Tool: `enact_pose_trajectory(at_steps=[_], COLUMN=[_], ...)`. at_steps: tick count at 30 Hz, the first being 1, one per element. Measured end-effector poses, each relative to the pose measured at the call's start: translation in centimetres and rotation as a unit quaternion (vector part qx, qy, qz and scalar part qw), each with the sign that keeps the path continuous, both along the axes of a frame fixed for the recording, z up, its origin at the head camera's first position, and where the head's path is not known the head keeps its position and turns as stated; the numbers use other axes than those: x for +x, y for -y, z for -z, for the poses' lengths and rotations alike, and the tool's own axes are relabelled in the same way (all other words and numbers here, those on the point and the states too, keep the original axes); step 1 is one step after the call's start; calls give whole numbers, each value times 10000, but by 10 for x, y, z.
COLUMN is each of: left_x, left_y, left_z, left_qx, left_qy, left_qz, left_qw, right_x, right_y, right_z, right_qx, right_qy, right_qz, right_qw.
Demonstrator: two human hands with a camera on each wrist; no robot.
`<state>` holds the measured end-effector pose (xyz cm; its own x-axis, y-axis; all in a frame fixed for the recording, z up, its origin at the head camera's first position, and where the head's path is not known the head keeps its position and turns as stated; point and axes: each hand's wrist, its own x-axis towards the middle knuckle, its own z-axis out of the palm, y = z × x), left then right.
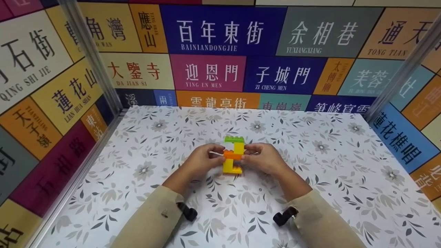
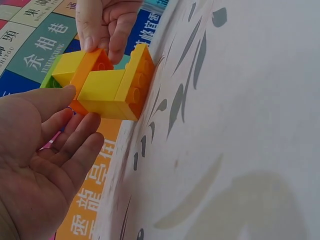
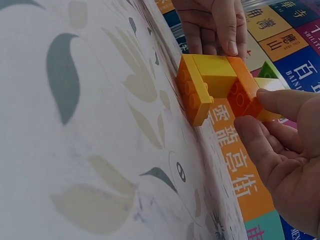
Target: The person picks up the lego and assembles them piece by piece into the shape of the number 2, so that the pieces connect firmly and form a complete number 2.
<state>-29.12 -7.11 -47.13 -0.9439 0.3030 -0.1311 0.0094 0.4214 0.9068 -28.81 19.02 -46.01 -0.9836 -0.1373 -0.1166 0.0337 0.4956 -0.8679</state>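
A stack of toy building bricks point(image 1: 237, 148) stands upright between the two hands at the middle of the table. Its bottom is a flat yellow-orange brick point(image 3: 192, 90), with a yellow brick point(image 2: 101, 86) above it at one side. Across the middle lies an orange brick point(image 1: 233, 155); a further yellow brick and a green brick point(image 1: 234, 139) top the stack. From the left, my left hand point(image 1: 203, 157) pinches the orange brick's end, thumb in front. My right hand point(image 1: 263, 158) pinches its other end between thumb and fingers. The fingers partly hide the upper bricks in the wrist views.
A white tabletop with a grey leaf and flower print point(image 1: 144, 206) spreads around the hands. Panels with coloured sign lettering point(image 1: 224, 31) stand behind and at both sides. Dark straps with small black pieces point(image 1: 187, 212) sit at the sleeve cuffs.
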Motion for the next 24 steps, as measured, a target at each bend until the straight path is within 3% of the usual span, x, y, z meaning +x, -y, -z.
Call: enact_pose_trajectory(at_steps=[7,12,16,24], left_x=[0,2,3,2], left_y=[0,0,-1,-4], left_z=[2,3,4,9], left_qx=[67,194,380,631], left_qy=[150,140,169,751], left_qz=[20,189,439,615], left_qw=[9999,9995,9982,9933], right_x=[0,-1,-2,-2], right_y=[-2,-1,0,-3], right_z=[1,3,5,5], right_qx=[-460,-953,-909,-1034], right_qy=[-3,301,601,974], right_qz=[-218,-436,-484,-400], right_qw=[9987,9940,9929,9891])
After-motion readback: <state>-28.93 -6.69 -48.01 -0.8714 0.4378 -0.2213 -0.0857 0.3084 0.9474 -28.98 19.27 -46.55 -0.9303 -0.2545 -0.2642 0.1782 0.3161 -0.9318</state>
